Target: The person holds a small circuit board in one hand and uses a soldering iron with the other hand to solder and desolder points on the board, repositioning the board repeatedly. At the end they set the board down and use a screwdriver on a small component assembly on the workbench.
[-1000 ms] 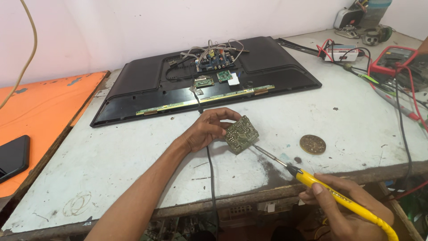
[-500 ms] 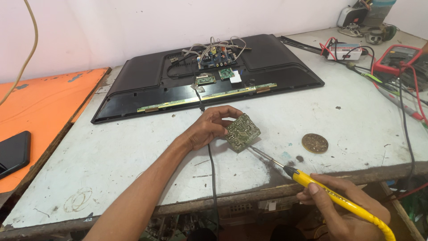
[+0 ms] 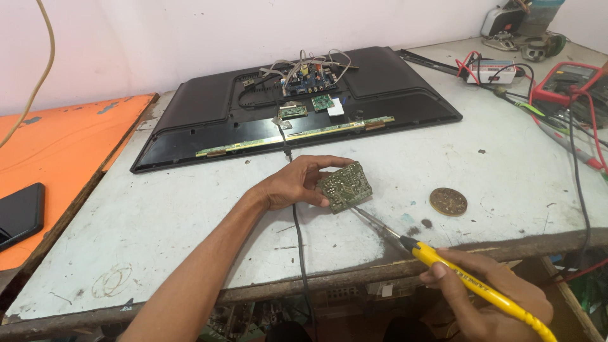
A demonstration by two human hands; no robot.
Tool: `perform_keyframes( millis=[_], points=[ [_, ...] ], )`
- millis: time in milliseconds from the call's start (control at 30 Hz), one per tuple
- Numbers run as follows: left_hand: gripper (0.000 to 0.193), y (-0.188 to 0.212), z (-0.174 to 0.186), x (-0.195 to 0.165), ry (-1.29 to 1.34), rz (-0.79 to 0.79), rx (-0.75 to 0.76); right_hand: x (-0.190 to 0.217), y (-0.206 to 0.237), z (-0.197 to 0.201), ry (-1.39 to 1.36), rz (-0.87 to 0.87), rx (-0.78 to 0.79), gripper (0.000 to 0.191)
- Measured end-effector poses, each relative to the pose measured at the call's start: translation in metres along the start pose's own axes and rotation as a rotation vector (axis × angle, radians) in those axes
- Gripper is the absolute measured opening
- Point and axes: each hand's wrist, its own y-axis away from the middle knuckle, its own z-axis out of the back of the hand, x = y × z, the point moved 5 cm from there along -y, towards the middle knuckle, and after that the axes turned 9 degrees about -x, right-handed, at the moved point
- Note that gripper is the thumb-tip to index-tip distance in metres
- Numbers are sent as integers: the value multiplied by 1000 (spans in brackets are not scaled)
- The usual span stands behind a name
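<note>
Left hand (image 3: 292, 183): a small green circuit board (image 3: 344, 186) is held tilted just above the surface (image 3: 190, 215), fingers closed on its left edge.
Right hand (image 3: 491, 297): fingers are wrapped around a yellow-handled soldering iron (image 3: 468, 285); its tip is set at the board's lower edge.
Nearby: a round brown disc (image 3: 448, 201) is seen right of the board.
Behind: an opened black television (image 3: 297, 104) is laid face down, boards and wires exposed.
Far left: a dark phone (image 3: 20, 212) is seen on an orange top (image 3: 63, 139).

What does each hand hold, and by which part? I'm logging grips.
Left hand: green circuit board, by its left edge. Right hand: yellow soldering iron, by its handle.
</note>
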Motion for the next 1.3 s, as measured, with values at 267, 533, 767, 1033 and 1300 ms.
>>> perform_keyframes(
  millis=[267,533,767,1033,1300],
  points=[
    [90,1,0,1,-43,-18,-25,-16,-5,-3,-116,-153,67,23],
    [93,-2,7,13,-78,-3,-42,-22,-6,-15,-310,-283,-38,23],
    [90,0,7,15,-102,10,-60,-52,-14,-27,-608,-422,-89,27],
    [92,0,6,13,-139,-38,-63,-81,-24,-35,-680,-564,-52,28],
    [90,0,7,9,-127,-106,-58,-73,-31,-31,-627,-581,-58,32]
  ],
)
